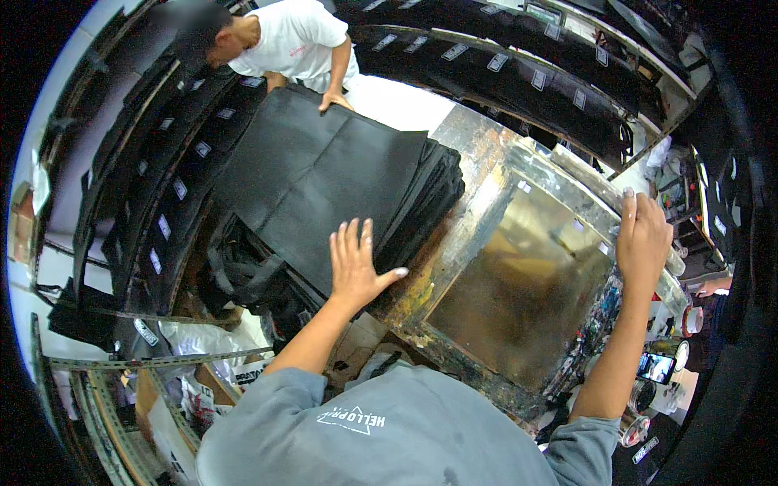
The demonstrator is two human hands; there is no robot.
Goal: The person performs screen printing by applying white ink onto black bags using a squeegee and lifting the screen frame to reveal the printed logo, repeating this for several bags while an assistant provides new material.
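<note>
A stack of flat black fabric bags (pixel 324 162) lies at the centre left, its layered edges fanned on the right side. My left hand (pixel 356 263) is open, fingers spread, over the near right part of the top bag; whether it presses on it I cannot tell. To the right is a paint-stained screen-printing frame (pixel 478 243) with a brownish, shiny mesh. My right hand (pixel 644 239) is curled closed at the frame's far right side, next to a worn bar. What its fingers hold, if anything, is hidden.
Across the stack, a person in a white shirt (pixel 300 40) rests a hand (pixel 334 99) on the bags. Racks of black bags with pale printed labels (pixel 494 61) curve along the back and left. A lit phone (pixel 656 368) and cans (pixel 642 395) stand at the lower right.
</note>
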